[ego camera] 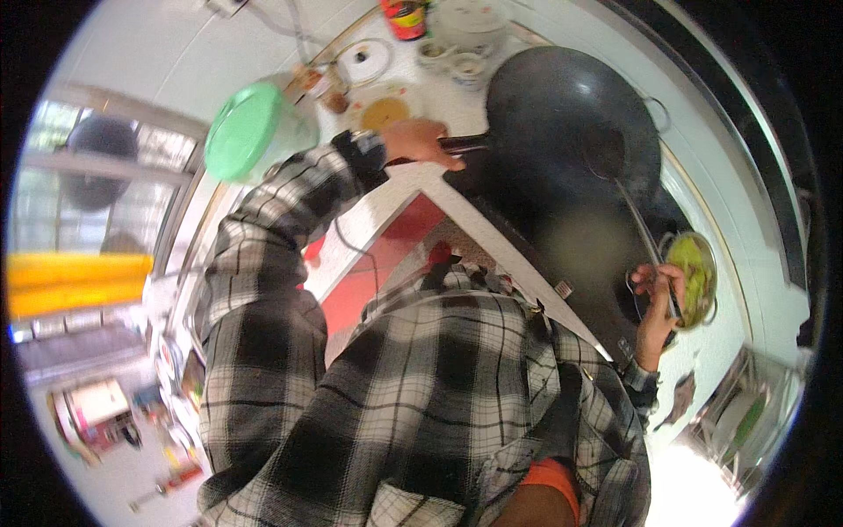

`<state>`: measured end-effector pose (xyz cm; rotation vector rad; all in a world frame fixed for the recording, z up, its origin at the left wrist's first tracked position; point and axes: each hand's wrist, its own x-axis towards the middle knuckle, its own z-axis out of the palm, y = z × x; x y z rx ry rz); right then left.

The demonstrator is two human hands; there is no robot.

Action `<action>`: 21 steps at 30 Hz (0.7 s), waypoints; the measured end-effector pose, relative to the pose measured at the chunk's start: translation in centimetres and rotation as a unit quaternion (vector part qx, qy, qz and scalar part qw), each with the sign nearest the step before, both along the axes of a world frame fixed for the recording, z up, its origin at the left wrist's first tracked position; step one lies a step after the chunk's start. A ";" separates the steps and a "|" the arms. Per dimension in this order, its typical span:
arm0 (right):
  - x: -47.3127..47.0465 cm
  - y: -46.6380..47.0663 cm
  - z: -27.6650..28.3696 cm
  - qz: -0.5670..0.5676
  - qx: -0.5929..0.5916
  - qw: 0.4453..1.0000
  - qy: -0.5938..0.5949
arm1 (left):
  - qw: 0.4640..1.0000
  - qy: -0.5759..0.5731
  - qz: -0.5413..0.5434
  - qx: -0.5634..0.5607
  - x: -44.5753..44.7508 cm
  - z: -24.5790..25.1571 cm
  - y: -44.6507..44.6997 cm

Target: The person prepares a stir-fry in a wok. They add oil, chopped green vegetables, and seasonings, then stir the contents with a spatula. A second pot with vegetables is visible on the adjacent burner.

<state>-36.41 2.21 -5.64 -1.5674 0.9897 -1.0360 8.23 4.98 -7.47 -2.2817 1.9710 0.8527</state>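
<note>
A large dark wok [546, 105] sits over the black cooktop [533, 244], its long handle [469, 143] pointing towards my left hand [421, 141]. That hand is closed around the handle. My right hand [660, 300] grips the long metal handle of a cooking ladle or spatula [635, 211]. Its dark head rests inside the wok, near the far right wall; its exact shape is blurred. Right beside my right hand stands a metal pot [710, 306] with two loop handles, holding light green chopped food [688, 263]. I cannot make out any food in the wok.
Left of the wok are a plate [415, 99] with yellowish contents, a container with a green lid [244, 132] and a round lid [364, 61]. Small bowls [466, 69] and a red jar [404, 18] stand behind. A metal rack [751, 415] is at the right, past the counter's white edge [560, 300].
</note>
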 end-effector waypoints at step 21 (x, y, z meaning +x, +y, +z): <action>2.2 -2.8 0.0 0.007 -0.019 0.999 0.037 | 0.765 -0.007 0.640 -0.073 10.4 -10.0 40.2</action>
